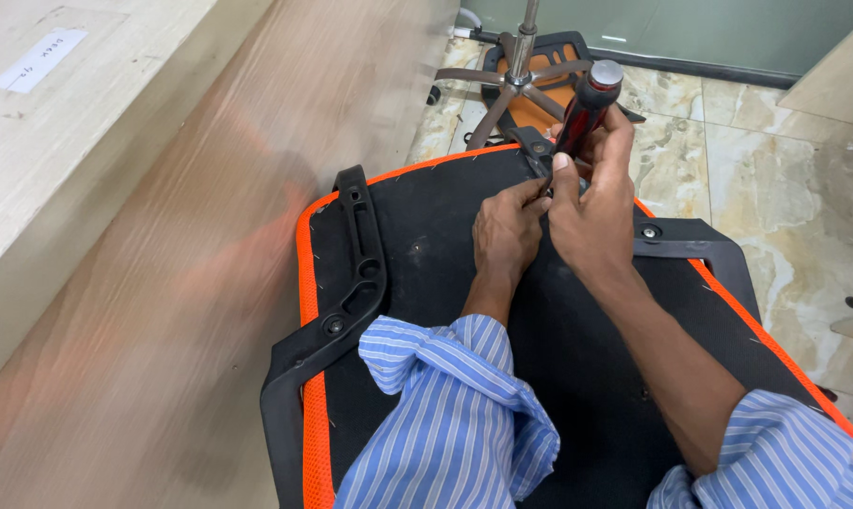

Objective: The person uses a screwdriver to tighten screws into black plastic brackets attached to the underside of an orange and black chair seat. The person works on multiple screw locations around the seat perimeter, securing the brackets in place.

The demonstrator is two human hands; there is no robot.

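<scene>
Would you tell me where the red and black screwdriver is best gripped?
Probably around the thick handle of the screwdriver, just under its grey cap, coming from the right as the right hand does: it stands nearly upright, tip down at the chair seat, beside the left hand.

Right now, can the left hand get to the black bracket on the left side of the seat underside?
Probably yes. The left hand rests at the screwdriver tip near the seat's far edge. The black bracket lies uncovered on the seat underside, and only bare black fabric lies between them.
</scene>
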